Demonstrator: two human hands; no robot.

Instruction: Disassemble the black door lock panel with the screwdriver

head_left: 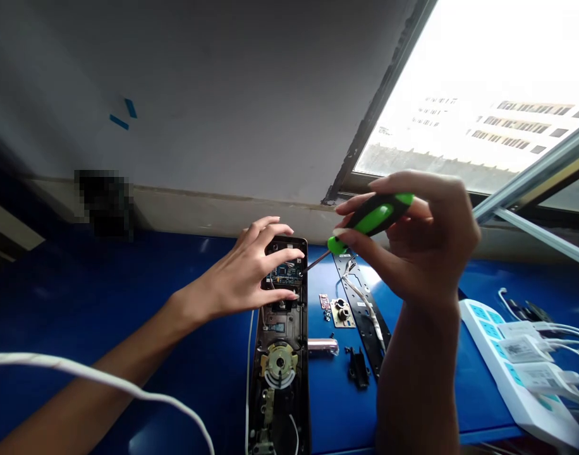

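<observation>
An opened door lock body [280, 354] lies lengthwise on the blue table [104, 316], its circuit board [284, 274] and a round brass mechanism exposed. My left hand [251, 272] rests on the far end of the lock, fingers curled around the circuit board area and steadying it. My right hand [413, 234] grips a green and black screwdriver [370, 218] by the handle. Its metal tip points down left at the circuit board.
Right of the lock lie a black metal strip [363, 303], a small brass plate [342, 312], a silver lever handle [323, 345] and a black clip [358, 366]. A white power strip [507, 366] with chargers sits far right. A white cable [104, 379] crosses front left. Window behind.
</observation>
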